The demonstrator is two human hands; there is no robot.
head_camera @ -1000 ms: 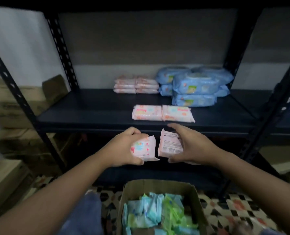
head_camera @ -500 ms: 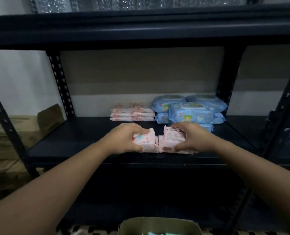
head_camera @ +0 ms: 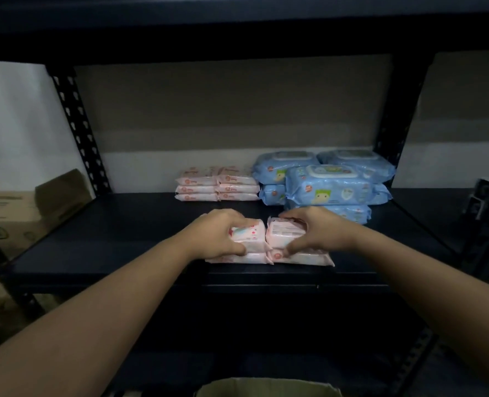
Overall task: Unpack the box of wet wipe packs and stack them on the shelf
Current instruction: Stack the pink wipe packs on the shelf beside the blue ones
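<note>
My left hand grips a pink wet wipe pack, and my right hand grips a second pink pack beside it. Both packs sit on top of two pink packs lying flat near the front of the dark shelf. Further back stands a stack of small pink packs, with a pile of large blue packs to its right. Only the top rim of the cardboard box shows at the bottom edge.
Black perforated uprights frame the shelf bay, and another shelf board runs close overhead. Brown cartons stand to the left outside the rack. The left half of the shelf surface holds no packs.
Both hands rose from above the box and carried the two pink packs forward onto the pair lying on the shelf. The view tilted up, so the box contents dropped out of sight.
</note>
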